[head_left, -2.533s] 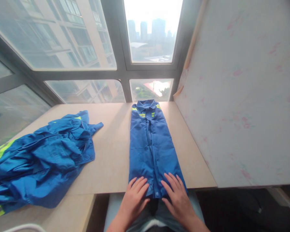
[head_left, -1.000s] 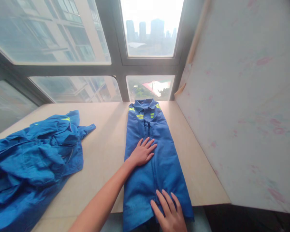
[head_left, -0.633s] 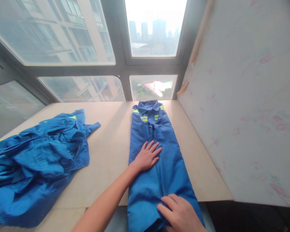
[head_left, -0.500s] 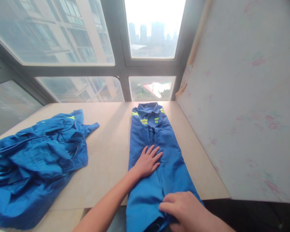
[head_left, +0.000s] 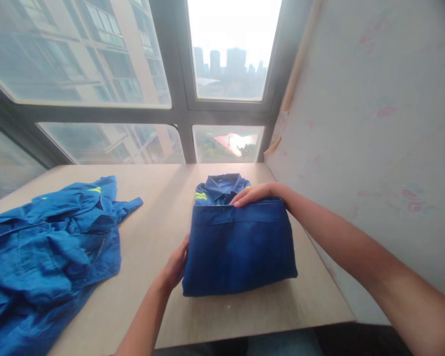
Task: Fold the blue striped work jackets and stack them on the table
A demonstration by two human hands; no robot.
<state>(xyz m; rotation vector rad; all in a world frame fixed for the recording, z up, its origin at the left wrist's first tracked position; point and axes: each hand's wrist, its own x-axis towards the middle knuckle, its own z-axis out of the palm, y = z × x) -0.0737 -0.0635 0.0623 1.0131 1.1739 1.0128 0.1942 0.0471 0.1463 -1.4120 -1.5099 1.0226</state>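
A blue work garment (head_left: 239, 247) lies on the light wooden table (head_left: 159, 217), its lower part folded up over the body. Its collar and yellow-green stripes show beyond the fold. My right hand (head_left: 257, 193) reaches over the folded top edge, fingers close together on the cloth near the collar. At the left side of the bundle is my left hand (head_left: 178, 263), its fingers partly hidden behind the cloth edge.
A second blue garment (head_left: 55, 252) lies crumpled on the left of the table. Grey-framed windows (head_left: 180, 114) stand at the back, and a flower-patterned wall (head_left: 356, 148) runs along the right.
The garment's long lower part has been folded up toward the collar. My right hand has moved from the near end to the fold's top, my left from the middle to the left side.
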